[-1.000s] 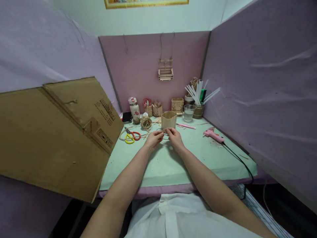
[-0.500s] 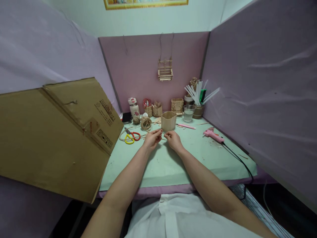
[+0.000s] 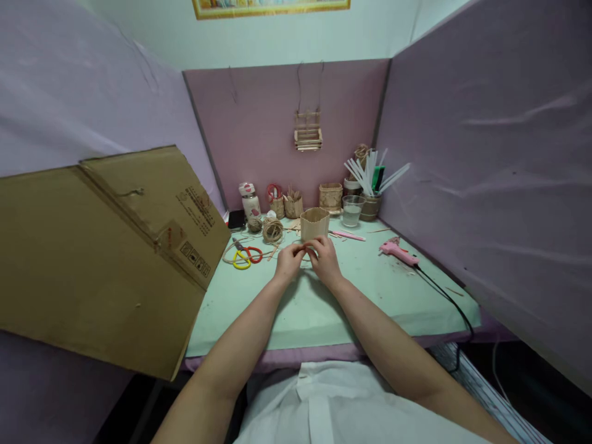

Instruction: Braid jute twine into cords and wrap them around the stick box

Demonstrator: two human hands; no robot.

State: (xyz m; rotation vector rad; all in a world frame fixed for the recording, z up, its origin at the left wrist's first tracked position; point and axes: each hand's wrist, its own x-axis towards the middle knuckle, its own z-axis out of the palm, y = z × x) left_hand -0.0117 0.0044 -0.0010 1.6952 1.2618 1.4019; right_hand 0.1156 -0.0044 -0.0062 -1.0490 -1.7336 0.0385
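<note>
My left hand (image 3: 290,261) and my right hand (image 3: 324,260) meet just in front of a wooden-stick cup (image 3: 315,226), fingertips pinched together. Between them they grip a thin piece of twine, mostly hidden by the fingers. A length of twine (image 3: 264,254) trails left from my left hand across the scissors (image 3: 245,255), which have one red and one yellow handle loop. Behind lies a ball of twine (image 3: 272,230). The cup stands upright, its rim wavy.
A pink glue gun (image 3: 398,251) with a black cord lies right. A pink pen-like tool (image 3: 348,235) rests beside the cup. Behind stand a plastic cup of water (image 3: 352,212), a pot of white glue sticks (image 3: 370,207) and a bottle (image 3: 250,201). Cardboard (image 3: 115,265) leans at left.
My hands have come together. The right has risen slightly toward the wooden-stick cup, and the left has shifted a little right and turned, so the fingertips now touch.
</note>
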